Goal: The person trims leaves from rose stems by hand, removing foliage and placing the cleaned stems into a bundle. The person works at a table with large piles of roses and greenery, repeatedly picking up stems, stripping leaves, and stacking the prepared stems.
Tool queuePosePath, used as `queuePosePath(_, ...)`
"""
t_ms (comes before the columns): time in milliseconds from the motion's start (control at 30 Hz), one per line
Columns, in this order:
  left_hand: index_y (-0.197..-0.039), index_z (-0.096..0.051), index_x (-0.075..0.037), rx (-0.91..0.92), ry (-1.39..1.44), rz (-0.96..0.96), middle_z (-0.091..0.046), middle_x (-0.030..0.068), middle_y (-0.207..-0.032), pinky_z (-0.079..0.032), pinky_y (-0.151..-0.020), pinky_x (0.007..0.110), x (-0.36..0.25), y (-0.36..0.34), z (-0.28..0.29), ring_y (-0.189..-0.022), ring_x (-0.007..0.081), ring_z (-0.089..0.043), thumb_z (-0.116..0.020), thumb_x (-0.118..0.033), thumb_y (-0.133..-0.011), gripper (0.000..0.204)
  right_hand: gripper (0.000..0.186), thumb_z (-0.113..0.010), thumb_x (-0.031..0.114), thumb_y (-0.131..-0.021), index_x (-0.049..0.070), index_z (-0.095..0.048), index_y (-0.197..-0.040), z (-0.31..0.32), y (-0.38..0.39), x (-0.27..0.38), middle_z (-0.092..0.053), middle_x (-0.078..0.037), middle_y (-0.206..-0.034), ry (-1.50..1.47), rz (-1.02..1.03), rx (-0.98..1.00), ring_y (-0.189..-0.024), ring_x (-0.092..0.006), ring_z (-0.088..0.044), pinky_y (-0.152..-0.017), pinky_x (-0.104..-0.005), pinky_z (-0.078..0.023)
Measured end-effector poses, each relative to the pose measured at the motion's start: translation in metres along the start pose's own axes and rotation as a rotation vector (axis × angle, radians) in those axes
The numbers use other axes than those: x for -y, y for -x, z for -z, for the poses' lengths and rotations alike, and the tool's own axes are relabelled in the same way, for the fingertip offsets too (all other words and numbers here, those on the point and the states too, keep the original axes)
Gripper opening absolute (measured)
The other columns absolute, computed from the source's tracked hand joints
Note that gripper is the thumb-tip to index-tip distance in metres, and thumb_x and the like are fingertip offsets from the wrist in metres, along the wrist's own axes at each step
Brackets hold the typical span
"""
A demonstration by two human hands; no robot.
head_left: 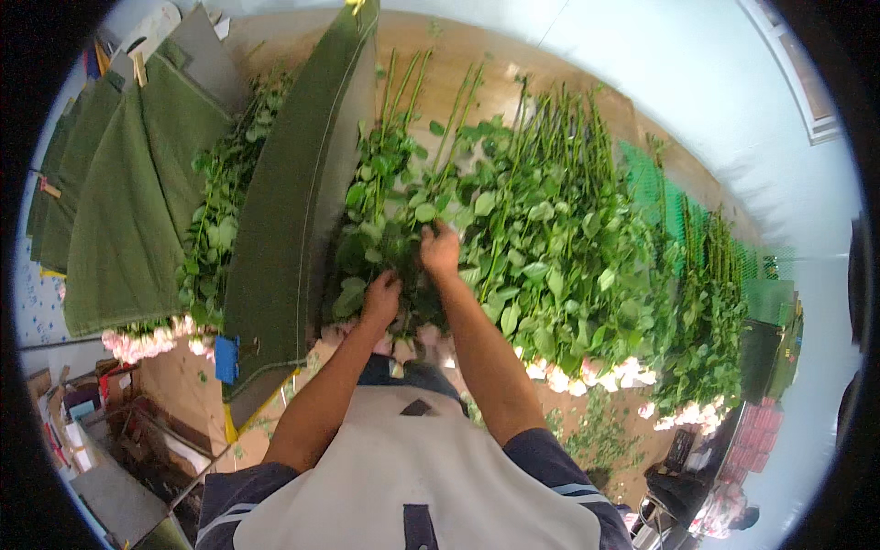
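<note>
Long-stemmed roses (541,229) with green leaves and pale pink heads lie in a thick row across a wooden table (467,69), heads toward me. My left hand (379,298) is closed around a bunch of rose stems (390,174) near the flower heads. My right hand (439,249) reaches into the leaves just beside it, fingers buried among the stems. Whether it grips a stem is hidden by foliage.
A tall green divider panel (293,211) stands left of my hands, with a blue clip (226,359) at its near end. Beyond it lie more roses (215,229) and folded green cloths (124,202). Green mesh (660,197) covers the table at right. Boxes (87,399) sit lower left.
</note>
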State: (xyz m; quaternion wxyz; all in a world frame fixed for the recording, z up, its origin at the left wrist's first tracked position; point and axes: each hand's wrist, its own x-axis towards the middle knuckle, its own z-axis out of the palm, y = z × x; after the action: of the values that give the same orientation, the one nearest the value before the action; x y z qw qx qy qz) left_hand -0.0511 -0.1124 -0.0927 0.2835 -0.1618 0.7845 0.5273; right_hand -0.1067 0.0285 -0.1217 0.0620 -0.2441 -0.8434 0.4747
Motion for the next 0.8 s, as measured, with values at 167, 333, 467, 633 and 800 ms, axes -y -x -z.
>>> queuePosePath(167, -0.129, -0.048, 0.003, 0.046, -0.146, -0.123, -0.056, 0.0213, -0.124, -0.041, -0.095, 0.039, 0.001, 0.007, -0.001, -0.114, 0.0334, -0.054, -0.051, -0.022, -0.092, 0.044, 0.041, -0.055, 0.021, -0.088, -0.004, -0.056, -0.120, 0.006, 0.000, 0.007, -0.059, -0.025, -0.118, -0.022, -0.136, 0.129, -0.111, -0.0396, -0.056, -0.094, -0.0413, -0.043)
queuePosePath(333, -0.128, -0.049, 0.004, 0.052, -0.045, -0.132, -0.057, 0.0226, -0.123, -0.041, -0.094, 0.039, 0.005, 0.005, -0.002, -0.113, 0.0330, -0.055, -0.054, -0.024, -0.091, 0.046, 0.044, -0.054, 0.023, -0.089, -0.005, -0.055, -0.122, 0.009, 0.002, 0.008, -0.058, -0.023, -0.122, -0.201, -0.227, 0.144, -0.116, -0.0356, -0.054, -0.097, -0.0370, -0.040)
queuePosePath(467, -0.129, -0.047, 0.003, 0.007, -0.117, -0.231, -0.056, 0.0229, -0.122, -0.042, -0.093, 0.039, -0.006, 0.018, 0.000, -0.111, 0.0323, -0.055, -0.056, -0.023, -0.091, 0.047, 0.049, -0.054, 0.023, -0.089, -0.007, -0.049, -0.128, 0.012, 0.009, 0.019, -0.056, -0.022, -0.125, -0.274, -0.290, 0.164, -0.114, -0.0305, -0.055, -0.094, -0.0340, -0.043)
queuePosePath(633, -0.134, -0.041, 0.002, 0.002, -0.071, -0.212, -0.054, 0.0229, -0.124, -0.040, -0.097, 0.040, -0.016, 0.040, 0.024, -0.116, 0.0340, -0.052, -0.057, -0.019, -0.091, 0.050, 0.047, -0.053, 0.023, -0.094, -0.002, -0.046, -0.132, 0.005, 0.025, 0.060, -0.059, -0.019, -0.118, -0.667, -0.303, 0.247, -0.087, -0.0255, -0.062, -0.065, -0.0304, -0.054)
queuePosePath(800, -0.136, -0.037, -0.001, -0.382, -0.374, -0.362, -0.049, 0.0262, -0.125, -0.040, -0.097, 0.042, -0.018, 0.036, 0.058, -0.113, 0.0395, -0.051, -0.058, -0.015, -0.089, 0.054, 0.047, -0.049, 0.032, -0.095, 0.001, -0.049, -0.129, 0.024, 0.029, 0.087, -0.063, -0.021, -0.112, 0.100, 0.138, 0.100, -0.085, -0.0338, -0.065, -0.075, -0.0418, -0.054)
